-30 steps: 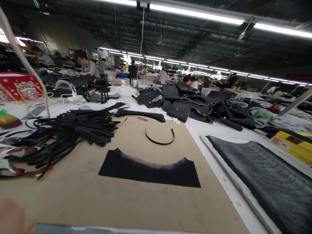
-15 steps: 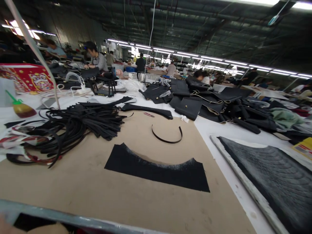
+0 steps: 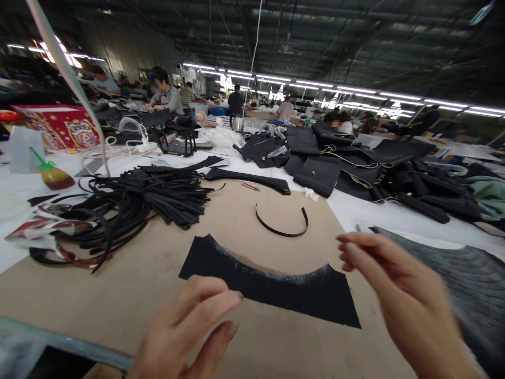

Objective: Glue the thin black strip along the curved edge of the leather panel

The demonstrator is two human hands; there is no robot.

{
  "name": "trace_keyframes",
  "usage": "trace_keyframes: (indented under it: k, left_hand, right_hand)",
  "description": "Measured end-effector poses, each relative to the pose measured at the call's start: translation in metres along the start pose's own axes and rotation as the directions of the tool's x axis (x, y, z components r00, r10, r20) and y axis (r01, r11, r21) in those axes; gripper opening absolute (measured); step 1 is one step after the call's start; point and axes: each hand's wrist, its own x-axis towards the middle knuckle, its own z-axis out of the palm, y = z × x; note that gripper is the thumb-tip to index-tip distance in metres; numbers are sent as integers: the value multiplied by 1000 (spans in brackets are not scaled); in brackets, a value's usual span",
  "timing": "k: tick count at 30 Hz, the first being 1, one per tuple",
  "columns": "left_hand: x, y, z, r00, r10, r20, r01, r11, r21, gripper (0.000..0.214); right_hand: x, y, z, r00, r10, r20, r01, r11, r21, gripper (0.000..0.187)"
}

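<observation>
A black curved panel point(image 3: 268, 287), whitened along its concave far edge, lies flat on the brown sheet in front of me. My left hand point(image 3: 189, 326) hovers at the panel's near left side, its thumb apart from the fingers and nothing in it. Above the panel's right end, my right hand point(image 3: 398, 295) reaches in with fingers stretched forward, thumb close by them, and no held thing visible. Beyond the panel, a thin black strip point(image 3: 282, 233) curves on the sheet.
Bundled black strips point(image 3: 173, 195) lie at left, near a green-tipped glue bottle point(image 3: 55, 176). Small red snips point(image 3: 250, 187) rest by stacked black pieces point(image 3: 252, 178). Black bag parts point(image 3: 319, 176) are heaped at back right. A grey-streaked black sheet point(image 3: 473, 284) lies at right.
Both my hands have come into view over the near side of the brown sheet and the panel. The view has shifted slightly; the panel and strip keep their places.
</observation>
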Motion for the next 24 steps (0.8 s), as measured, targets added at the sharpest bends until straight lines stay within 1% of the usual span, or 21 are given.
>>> trace_keyframes:
  k: [1,2,3,5,6,8,10,12,13,15,16,18,19,20,22,23,24]
  left_hand:
    - [0,-4,12,998,16,56,-16,1000,-2,25]
    - [-3,-10,24,994,26,108,-27,1000,9,26]
    - [-7,-16,37,989,31,144,-36,999,33,27]
    - [-18,-29,61,985,10,170,-33,991,129,29]
    - [-23,-36,70,985,13,170,-43,984,174,31]
    - [-31,-47,82,983,23,184,-66,971,230,34]
    - [-34,-54,88,974,4,228,-63,966,253,36]
    - [-37,-59,91,963,-37,269,-37,964,264,36]
    - [-38,-61,92,962,-46,268,-28,964,266,34]
    - [-42,-64,93,973,-40,229,-19,969,247,29]
    - [-42,-65,92,982,-31,186,-13,974,228,26]
    - [-38,-66,87,992,-60,112,41,985,165,23]
    - [-32,-66,82,992,-95,83,85,989,119,21]
    - [-24,-65,76,988,-138,65,134,989,67,21]
    - [2,-64,62,979,-200,32,201,979,-30,19]
    - [19,-63,55,980,-200,8,200,978,-57,20]
    - [36,-61,49,985,-174,-22,172,983,-63,22]
  right_hand:
    - [14,9,14,995,29,93,-28,1000,-14,30]
    - [27,19,29,985,37,166,-28,998,-55,29]
    - [40,30,44,967,30,254,-2,994,-110,28]
    - [62,49,76,933,-1,360,102,960,-262,25]
    - [71,57,92,920,-15,393,160,926,-342,24]
    - [83,68,122,907,-13,422,212,877,-430,26]
    - [92,77,147,898,15,439,213,860,-463,25]
    - [99,83,166,889,41,457,208,852,-481,15]
    - [102,85,171,887,52,459,201,851,-485,9]
    - [110,86,175,891,74,449,171,859,-482,10]
    - [113,85,172,892,81,444,155,869,-470,12]
    - [118,77,161,884,74,462,140,900,-412,11]
    - [120,70,153,871,57,488,144,920,-365,11]
    - [120,62,144,854,32,519,154,937,-312,11]
    - [118,42,126,815,-22,578,174,962,-209,11]
    - [116,31,117,797,-46,602,176,972,-158,11]
    - [114,20,108,782,-68,620,172,979,-110,11]
